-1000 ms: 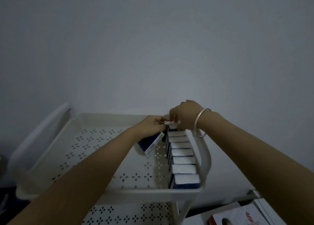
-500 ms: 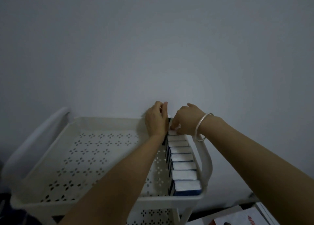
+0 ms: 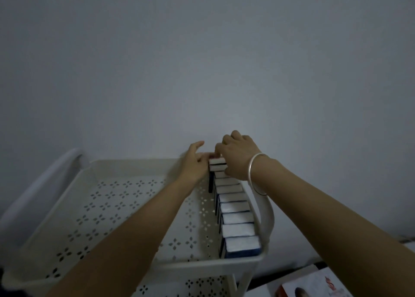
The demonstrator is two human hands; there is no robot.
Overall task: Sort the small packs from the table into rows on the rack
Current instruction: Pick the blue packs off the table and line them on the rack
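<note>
both hands (image 3: 195, 162) (image 3: 238, 157) now press packs (image 3: 217, 164) at rack's (image 3: 125, 162) 12 o'clock, fingers loosely curled, grasping nothing; hard shove could topple row (image 3: 235, 209)

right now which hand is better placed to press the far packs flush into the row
Right. The right hand already lies over the far packs with fingers on their tops; the left hand only touches their side, fingers spread, probably just steadying.

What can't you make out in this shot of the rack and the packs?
Head view only:
- Far end of the row of packs: covered by the right hand and left hand.
- Printed box: cut off by the bottom edge.
- Lower shelf: mostly hidden under the top tray.
</note>
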